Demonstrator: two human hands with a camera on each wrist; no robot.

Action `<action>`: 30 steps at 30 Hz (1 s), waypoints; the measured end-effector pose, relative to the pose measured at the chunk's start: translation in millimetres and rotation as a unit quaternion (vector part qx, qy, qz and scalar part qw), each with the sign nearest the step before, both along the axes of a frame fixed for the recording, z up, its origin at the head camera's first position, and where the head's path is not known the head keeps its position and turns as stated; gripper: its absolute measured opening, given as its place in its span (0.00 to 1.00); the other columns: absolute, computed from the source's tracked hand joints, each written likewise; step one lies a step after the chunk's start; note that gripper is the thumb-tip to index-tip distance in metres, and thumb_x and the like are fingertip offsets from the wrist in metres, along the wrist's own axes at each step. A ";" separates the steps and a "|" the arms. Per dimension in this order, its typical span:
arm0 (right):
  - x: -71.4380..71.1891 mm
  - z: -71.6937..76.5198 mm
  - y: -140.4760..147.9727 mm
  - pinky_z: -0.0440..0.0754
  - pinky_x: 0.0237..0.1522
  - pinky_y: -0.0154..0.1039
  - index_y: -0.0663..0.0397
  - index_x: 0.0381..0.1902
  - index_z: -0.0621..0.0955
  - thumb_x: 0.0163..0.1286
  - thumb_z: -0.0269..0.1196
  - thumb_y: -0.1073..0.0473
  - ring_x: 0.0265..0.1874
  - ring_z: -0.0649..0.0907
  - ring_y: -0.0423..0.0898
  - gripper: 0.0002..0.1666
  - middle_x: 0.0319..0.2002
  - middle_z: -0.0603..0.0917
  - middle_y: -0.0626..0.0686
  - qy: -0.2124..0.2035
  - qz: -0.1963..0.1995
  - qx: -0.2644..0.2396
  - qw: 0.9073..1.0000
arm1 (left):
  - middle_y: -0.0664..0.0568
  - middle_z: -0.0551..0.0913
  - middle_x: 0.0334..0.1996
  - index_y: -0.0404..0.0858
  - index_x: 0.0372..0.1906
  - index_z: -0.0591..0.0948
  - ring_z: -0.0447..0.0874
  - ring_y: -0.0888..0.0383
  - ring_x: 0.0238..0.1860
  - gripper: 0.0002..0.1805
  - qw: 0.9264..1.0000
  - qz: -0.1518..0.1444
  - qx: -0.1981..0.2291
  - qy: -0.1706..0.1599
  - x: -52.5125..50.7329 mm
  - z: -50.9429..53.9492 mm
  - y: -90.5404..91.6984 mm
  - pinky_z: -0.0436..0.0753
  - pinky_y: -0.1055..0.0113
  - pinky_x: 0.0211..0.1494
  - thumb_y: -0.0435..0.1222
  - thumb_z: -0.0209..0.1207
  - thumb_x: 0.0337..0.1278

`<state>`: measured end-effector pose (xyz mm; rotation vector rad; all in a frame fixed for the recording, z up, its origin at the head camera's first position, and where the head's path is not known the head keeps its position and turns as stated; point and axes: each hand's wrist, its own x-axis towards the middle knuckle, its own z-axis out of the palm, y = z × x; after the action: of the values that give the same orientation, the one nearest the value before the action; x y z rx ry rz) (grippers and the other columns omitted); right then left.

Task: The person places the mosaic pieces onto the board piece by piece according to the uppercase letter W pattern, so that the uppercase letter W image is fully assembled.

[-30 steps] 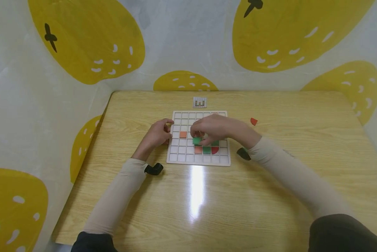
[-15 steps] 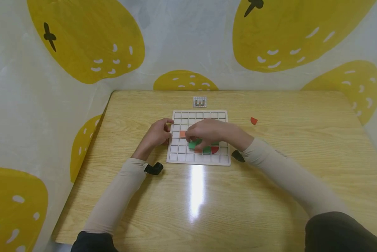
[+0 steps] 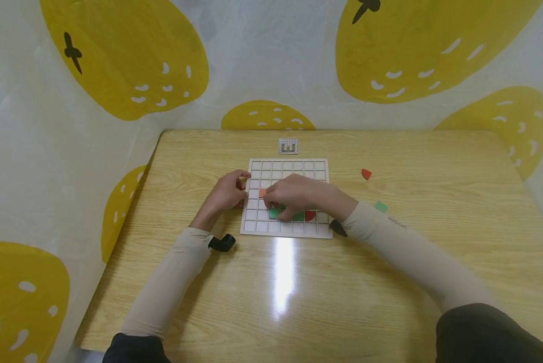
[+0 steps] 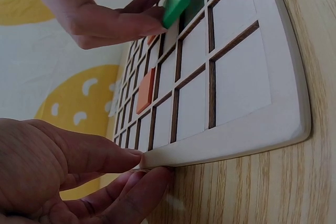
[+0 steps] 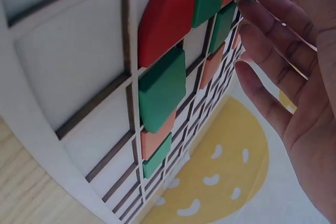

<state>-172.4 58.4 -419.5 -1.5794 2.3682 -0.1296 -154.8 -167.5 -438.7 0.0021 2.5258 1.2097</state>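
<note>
A white grid board (image 3: pixel 256 228) lies on the wooden table. My right hand (image 3: pixel 298 192) is over its middle, pinching a green square tile (image 4: pixel 178 1) between thumb and fingertips. The tile is tilted above the lower-left cells. My left hand (image 3: pixel 228 191) touches the board's left edge with thumb and finger set apart along it. An orange tile (image 4: pixel 146 92) sits in a cell left of my right hand. A red quarter-round tile (image 5: pixel 168 19) and several green and orange tiles lie on the board, partly hidden in the head view by my right hand.
Behind the board lies a small card (image 3: pixel 288 146) with a gridded E-like figure. To the right are a loose red quarter-round piece (image 3: pixel 366 174) and a loose green piece (image 3: pixel 381 206) beside the right sleeve. A patterned sheet hangs behind the table.
My right hand has moved left and slightly toward me, carrying the green tile from the board's middle to the lower left. The loose green piece has come into view. My left hand stays put.
</note>
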 end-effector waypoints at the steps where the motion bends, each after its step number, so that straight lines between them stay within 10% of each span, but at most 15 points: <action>1: 0.0 -0.7 -0.2 0.80 0.38 0.38 0.43 0.45 0.82 0.64 0.71 0.47 0.34 0.78 0.39 0.15 0.39 0.83 0.41 0.002 0.001 0.002 1.000 | 0.43 0.74 0.40 0.39 0.68 0.73 0.75 0.53 0.31 0.29 1.000 0.001 0.000 -0.001 -0.2 -0.1 0.1 0.82 0.65 0.30 0.23 0.59 0.62; 30: -6.8 4.5 29.4 0.82 0.44 0.42 0.47 0.48 0.84 0.67 0.69 0.43 0.39 0.79 0.42 0.19 0.43 0.83 0.46 -0.021 -0.015 -0.036 0.999 | 0.43 0.74 0.41 0.39 0.69 0.72 0.75 0.52 0.34 0.30 1.000 0.011 -0.004 -0.008 1.6 2.6 3.5 0.83 0.64 0.32 0.23 0.59 0.63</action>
<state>-179.2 87.8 -415.0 -1.5567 2.3799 -0.2543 -153.2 -164.0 -436.2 -0.0368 2.5233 1.2044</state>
